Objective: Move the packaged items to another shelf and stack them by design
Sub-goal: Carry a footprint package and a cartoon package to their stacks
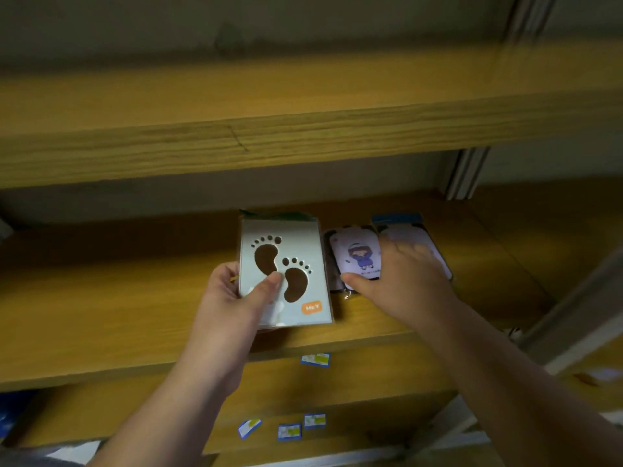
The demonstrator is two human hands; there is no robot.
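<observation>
I saw the middle shelf (101, 298) was wood-grained board with a matt, yellowish finish — the upper shelf (236, 139) showed the same grain along its front edge. The footprint package (286, 264) looked like pale card under a clear, faintly glossy plastic sleeve. The cartoon-figure package (355, 256) had a smooth, slightly shiny face. The upright (467, 173) at the back seemed grey ribbed metal. The price labels (315, 359) on the shelf edge were paper — printed blue and white.

— Any words to read?
— Only "HeY", in white on an orange tag (312, 307), low on the pale footprint pack (285, 271). Small blue shelf stickers (315, 359) too blurry to read.
</observation>
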